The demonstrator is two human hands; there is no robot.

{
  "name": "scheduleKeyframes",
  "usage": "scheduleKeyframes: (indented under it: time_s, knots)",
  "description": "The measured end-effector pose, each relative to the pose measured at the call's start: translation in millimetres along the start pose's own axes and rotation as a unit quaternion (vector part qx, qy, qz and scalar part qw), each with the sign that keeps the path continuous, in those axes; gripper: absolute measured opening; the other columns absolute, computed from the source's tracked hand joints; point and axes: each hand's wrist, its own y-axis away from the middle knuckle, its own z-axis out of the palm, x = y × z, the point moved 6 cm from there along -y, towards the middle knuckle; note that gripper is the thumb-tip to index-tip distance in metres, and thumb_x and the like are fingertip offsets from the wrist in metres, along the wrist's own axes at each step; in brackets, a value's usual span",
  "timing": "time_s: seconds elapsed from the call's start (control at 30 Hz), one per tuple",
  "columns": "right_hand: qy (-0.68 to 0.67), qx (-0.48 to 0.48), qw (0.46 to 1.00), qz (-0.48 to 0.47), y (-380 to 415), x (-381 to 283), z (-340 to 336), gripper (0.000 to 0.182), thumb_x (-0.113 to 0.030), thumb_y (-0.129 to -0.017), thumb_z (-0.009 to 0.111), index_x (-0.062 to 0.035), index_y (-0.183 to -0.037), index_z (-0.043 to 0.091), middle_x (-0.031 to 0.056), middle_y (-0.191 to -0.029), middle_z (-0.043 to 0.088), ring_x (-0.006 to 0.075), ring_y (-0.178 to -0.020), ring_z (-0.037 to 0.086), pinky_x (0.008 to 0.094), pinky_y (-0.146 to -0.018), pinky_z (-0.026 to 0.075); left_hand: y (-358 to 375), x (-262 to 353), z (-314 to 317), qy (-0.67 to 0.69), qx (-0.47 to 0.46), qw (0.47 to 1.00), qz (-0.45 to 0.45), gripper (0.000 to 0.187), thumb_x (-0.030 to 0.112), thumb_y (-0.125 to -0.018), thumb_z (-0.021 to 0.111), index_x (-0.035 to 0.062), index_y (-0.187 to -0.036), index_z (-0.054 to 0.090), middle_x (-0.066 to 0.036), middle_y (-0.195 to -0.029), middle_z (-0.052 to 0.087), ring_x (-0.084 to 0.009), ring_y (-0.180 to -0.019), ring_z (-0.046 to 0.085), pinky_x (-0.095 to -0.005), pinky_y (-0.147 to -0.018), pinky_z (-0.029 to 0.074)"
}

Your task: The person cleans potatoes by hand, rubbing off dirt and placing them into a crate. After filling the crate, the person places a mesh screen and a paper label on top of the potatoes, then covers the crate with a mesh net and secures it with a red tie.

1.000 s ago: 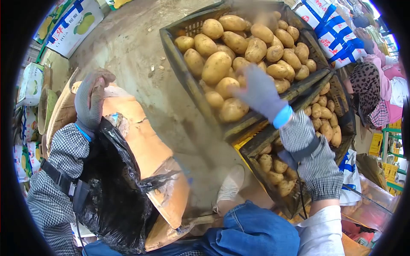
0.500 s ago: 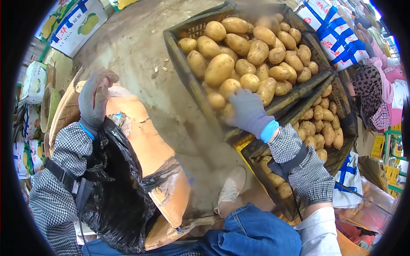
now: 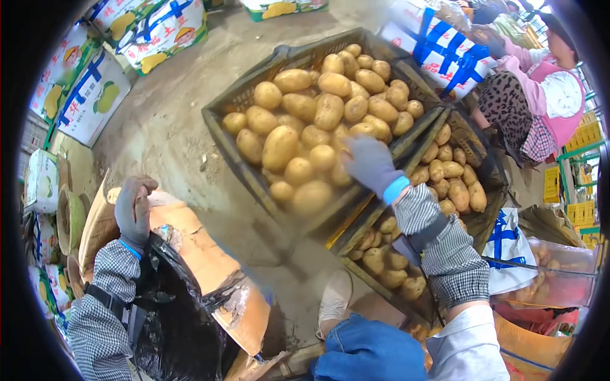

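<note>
My right hand (image 3: pixel 370 164), in a grey glove, reaches over the near right side of a dark crate (image 3: pixel 236 174) heaped with potatoes (image 3: pixel 279 148). Its fingers touch or nearly touch the potatoes; blur and the back of the hand hide whether they grip one. At the left, my left hand (image 3: pixel 133 208), also gloved, stands upright at the edge of a worn cardboard carton (image 3: pixel 190 232). Its fingers are loosely bent, with nothing seen in them. A black plastic liner (image 3: pixel 175 305) hangs inside the carton, below this hand.
A second dark crate of potatoes (image 3: pixel 454 181) adjoins the first. Printed cartons (image 3: pixel 95 98) stand at the upper left, and a blue-taped box (image 3: pixel 438 57) at the upper right. Another person (image 3: pixel 546 95) sits at the right. My shoe (image 3: pixel 335 295) is between carton and crates.
The view has shifted, so the crates appear further left and the left hand lower. My right hand has moved across the potatoes, away from the crate's near corner.
</note>
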Motion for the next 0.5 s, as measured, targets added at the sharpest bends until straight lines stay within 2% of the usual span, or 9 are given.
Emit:
scheduleKeyframes:
  time_s: [0.03, 0.13, 0.23, 0.27, 0.37, 0.4, 0.43, 0.5]
  knots:
    - [0.009, 0.003, 0.998, 0.061, -2, 25, -5, 0.028, -0.03, -0.088, 0.055, -0.0093, -0.105, 0.06, 0.0196, -0.097, 0.063, 0.0381, -0.091, 0.062, 0.048, -0.08, 0.05, -1, -1, 1, 0.004, 0.006, 1.0, -0.003, 0.032, 0.022, -0.097, 0.043, -0.0042, -0.089, 0.06, -0.014, -0.089, 0.058, -0.0211, -0.078, 0.054, -0.0301, -0.072, 0.043]
    - [-0.007, 0.02, 0.999, 0.038, -3, 53, 41, 0.033, -0.033, -0.088, 0.055, -0.0086, -0.109, 0.058, 0.022, -0.104, 0.061, 0.0405, -0.096, 0.061, 0.0477, -0.085, 0.049, 0, -3, 0, -0.004, -0.004, 1.0, -0.008, 0.031, 0.022, -0.097, 0.043, -0.0033, -0.09, 0.059, -0.014, -0.091, 0.058, -0.0216, -0.079, 0.056, -0.0304, -0.074, 0.044]
    - [-0.017, -0.039, 0.998, 0.053, -3, 53, 37, 0.034, -0.033, -0.088, 0.055, -0.0089, -0.112, 0.058, 0.0225, -0.107, 0.059, 0.0412, -0.099, 0.06, 0.0462, -0.087, 0.048, 0, -2, 1, -0.006, -0.005, 1.0, -0.005, 0.03, 0.022, -0.096, 0.043, -0.0028, -0.09, 0.059, -0.015, -0.091, 0.059, -0.0238, -0.081, 0.058, -0.0319, -0.074, 0.046]
    - [-0.028, -0.025, 0.999, 0.039, -3, 53, 27, 0.032, -0.033, -0.088, 0.055, -0.0074, -0.105, 0.061, 0.0212, -0.102, 0.062, 0.04, -0.097, 0.061, 0.0467, -0.086, 0.049, -1, -1, 1, -0.006, -0.007, 1.0, -0.003, 0.03, 0.022, -0.096, 0.043, -0.0028, -0.09, 0.059, -0.015, -0.091, 0.059, -0.0243, -0.081, 0.058, -0.0323, -0.075, 0.046]
    - [-0.052, -0.017, 0.998, 0.017, -29, 69, -1, 0.03, -0.033, -0.087, 0.057, -0.0067, -0.099, 0.065, 0.0196, -0.096, 0.066, 0.0382, -0.092, 0.063, 0.046, -0.083, 0.049, -4, 3, 0, -0.024, 0.002, 1.0, -0.011, 0.03, 0.021, -0.095, 0.044, -0.0024, -0.088, 0.06, -0.017, -0.09, 0.061, -0.0288, -0.085, 0.06, -0.035, -0.078, 0.047]
    - [-0.084, 0.06, 0.994, 0.035, -36, 73, -18, 0.027, -0.031, -0.086, 0.059, -0.0069, -0.097, 0.068, 0.0184, -0.092, 0.068, 0.037, -0.088, 0.064, 0.0453, -0.08, 0.05, -6, 4, 0, -0.034, 0.0, 0.999, -0.016, 0.029, 0.021, -0.095, 0.044, -0.0023, -0.088, 0.06, -0.017, -0.09, 0.061, -0.0298, -0.085, 0.061, -0.0356, -0.079, 0.047]
    - [-0.113, 0.088, 0.989, 0.032, -52, 76, -27, 0.028, -0.027, -0.087, 0.059, -0.0067, -0.103, 0.067, 0.0187, -0.093, 0.068, 0.0369, -0.089, 0.064, 0.0443, -0.08, 0.05, -6, 6, -1, -0.045, -0.003, 0.999, -0.023, 0.029, 0.021, -0.095, 0.044, -0.0021, -0.087, 0.061, -0.018, -0.09, 0.061, -0.0308, -0.086, 0.061, -0.0361, -0.079, 0.048]
    - [-0.166, 0.17, 0.971, -0.003, -81, 69, -35, 0.027, -0.025, -0.088, 0.057, -0.0053, -0.105, 0.066, 0.0185, -0.093, 0.067, 0.0365, -0.093, 0.063, 0.043, -0.08, 0.05, -11, 13, -2, -0.054, -0.01, 0.998, -0.03, 0.027, 0.019, -0.094, 0.045, -0.0011, -0.087, 0.062, -0.018, -0.089, 0.062, -0.033, -0.088, 0.062, -0.0375, -0.081, 0.048]
